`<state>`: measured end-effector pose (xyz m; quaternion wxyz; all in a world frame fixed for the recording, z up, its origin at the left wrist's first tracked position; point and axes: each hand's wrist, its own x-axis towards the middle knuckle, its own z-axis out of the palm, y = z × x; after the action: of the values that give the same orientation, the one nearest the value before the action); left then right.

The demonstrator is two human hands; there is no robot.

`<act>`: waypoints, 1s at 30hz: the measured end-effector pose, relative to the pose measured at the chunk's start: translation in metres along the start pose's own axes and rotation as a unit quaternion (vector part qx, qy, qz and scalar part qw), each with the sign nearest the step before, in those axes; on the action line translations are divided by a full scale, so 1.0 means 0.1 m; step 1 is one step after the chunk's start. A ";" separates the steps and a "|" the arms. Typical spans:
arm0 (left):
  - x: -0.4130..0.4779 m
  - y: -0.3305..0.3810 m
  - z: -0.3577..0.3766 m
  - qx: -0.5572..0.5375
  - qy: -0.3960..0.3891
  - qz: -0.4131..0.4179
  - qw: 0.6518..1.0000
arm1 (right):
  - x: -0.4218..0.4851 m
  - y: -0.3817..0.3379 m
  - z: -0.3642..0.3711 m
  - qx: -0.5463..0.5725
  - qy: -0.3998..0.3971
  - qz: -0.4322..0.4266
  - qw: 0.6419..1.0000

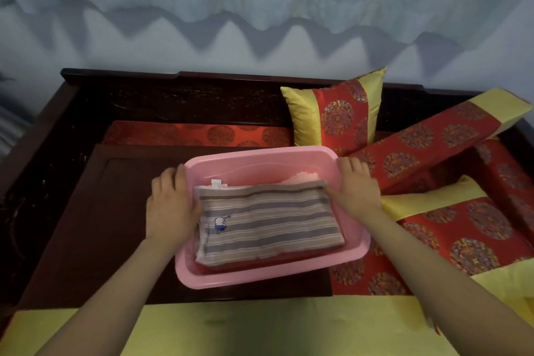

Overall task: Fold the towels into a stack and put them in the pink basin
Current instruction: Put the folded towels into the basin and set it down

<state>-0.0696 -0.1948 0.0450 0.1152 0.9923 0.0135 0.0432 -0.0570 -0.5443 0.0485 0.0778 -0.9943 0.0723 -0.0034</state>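
A pink basin (260, 157) sits on a dark wooden tray table in the middle of the view. Inside it lies a folded stack of towels: a grey-and-blue striped towel (268, 222) with a small cartoon patch on top, and a pink towel (300, 178) showing behind it. My left hand (170, 205) grips the stack's left end over the basin's left rim. My right hand (357, 185) holds the stack's upper right corner at the right rim. The lower layers of the stack are hidden.
The dark wooden tray table (95, 225) stands on a carved wooden couch. A red-and-yellow cushion (338, 113) leans at the back, a long bolster (433, 141) lies to the right, and a yellow-edged seat pad (260, 326) runs along the front.
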 end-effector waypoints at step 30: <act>-0.60 2.06 -0.15 -0.476 -0.367 -0.114 0.791 | -2.64 2.15 -1.07 0.585 0.022 0.496 0.641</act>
<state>-0.1268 -0.3941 0.1018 0.5737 0.7442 0.0612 -0.3366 -0.3507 -0.7324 0.1219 0.6321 -0.5557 0.5393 -0.0275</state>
